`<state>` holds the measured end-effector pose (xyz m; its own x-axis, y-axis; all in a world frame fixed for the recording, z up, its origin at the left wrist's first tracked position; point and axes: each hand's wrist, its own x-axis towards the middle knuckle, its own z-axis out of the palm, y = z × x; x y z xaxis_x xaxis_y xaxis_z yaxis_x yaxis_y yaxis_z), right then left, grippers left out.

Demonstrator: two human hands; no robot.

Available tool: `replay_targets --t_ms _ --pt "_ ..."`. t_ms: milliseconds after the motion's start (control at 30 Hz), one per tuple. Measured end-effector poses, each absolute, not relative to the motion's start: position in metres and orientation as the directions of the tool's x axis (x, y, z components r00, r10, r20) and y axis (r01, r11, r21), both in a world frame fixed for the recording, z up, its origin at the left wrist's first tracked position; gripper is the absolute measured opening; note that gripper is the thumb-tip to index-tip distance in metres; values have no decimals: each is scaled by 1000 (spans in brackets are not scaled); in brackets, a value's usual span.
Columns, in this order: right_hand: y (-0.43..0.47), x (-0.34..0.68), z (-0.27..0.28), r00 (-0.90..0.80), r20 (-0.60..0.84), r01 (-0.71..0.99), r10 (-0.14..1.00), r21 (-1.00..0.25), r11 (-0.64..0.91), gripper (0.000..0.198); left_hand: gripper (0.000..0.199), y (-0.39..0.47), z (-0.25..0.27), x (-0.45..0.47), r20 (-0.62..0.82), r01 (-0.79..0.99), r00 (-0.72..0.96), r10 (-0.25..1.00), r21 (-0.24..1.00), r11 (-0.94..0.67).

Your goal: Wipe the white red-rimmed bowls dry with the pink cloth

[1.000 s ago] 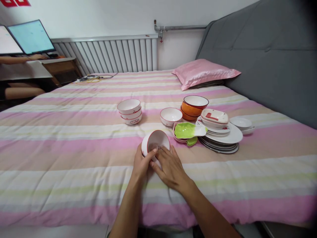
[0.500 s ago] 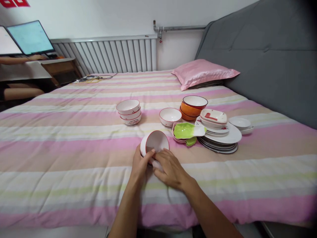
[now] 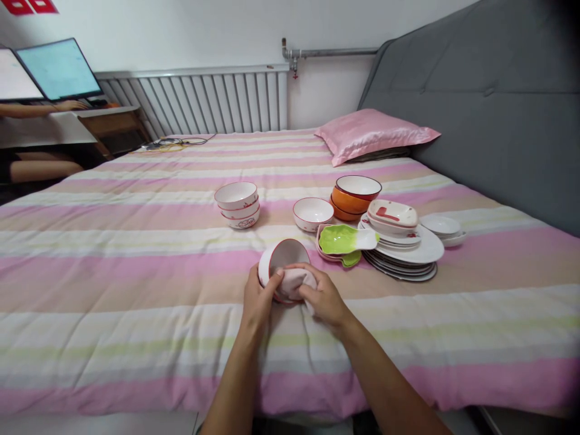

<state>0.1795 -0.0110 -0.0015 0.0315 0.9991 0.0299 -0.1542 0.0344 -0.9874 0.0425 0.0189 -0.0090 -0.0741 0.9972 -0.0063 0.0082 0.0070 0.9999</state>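
Observation:
A white bowl with a red rim point(image 3: 281, 256) is tilted toward me near the front of the bed. My left hand point(image 3: 260, 294) grips its left side, the thumb over the rim. In my right hand point(image 3: 324, 297) is a pale cloth point(image 3: 296, 283), pressed at the bowl's lower right edge and inside. Just beyond stands a single white bowl point(image 3: 312, 212), with a stack of white bowls point(image 3: 236, 205) to its left. Orange bowls point(image 3: 356, 196) are stacked to its right. A green leaf-shaped dish point(image 3: 339, 239) lies on other dishes, right of my hands.
Stacked plates point(image 3: 428, 248) carry rectangular dishes point(image 3: 392, 214) on the right, beside small white dishes point(image 3: 441, 226). A pink pillow point(image 3: 374, 134) lies near the grey headboard point(image 3: 453, 90). Cables point(image 3: 181, 142) rest at the far left edge. Another person's hand point(image 3: 70, 105) is by the monitors point(image 3: 58, 69).
My right hand has turned and shifted slightly right and up, so the bunched cloth now shows at the bowl's opening. My left hand keeps its hold on the tilted bowl.

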Motion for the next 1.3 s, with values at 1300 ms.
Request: replay_targets --t_ms 1300 --pt "-16 195 11 42 746 649 665 -527 550 33 62 5 7 50 391 516 313 866 696 -500"
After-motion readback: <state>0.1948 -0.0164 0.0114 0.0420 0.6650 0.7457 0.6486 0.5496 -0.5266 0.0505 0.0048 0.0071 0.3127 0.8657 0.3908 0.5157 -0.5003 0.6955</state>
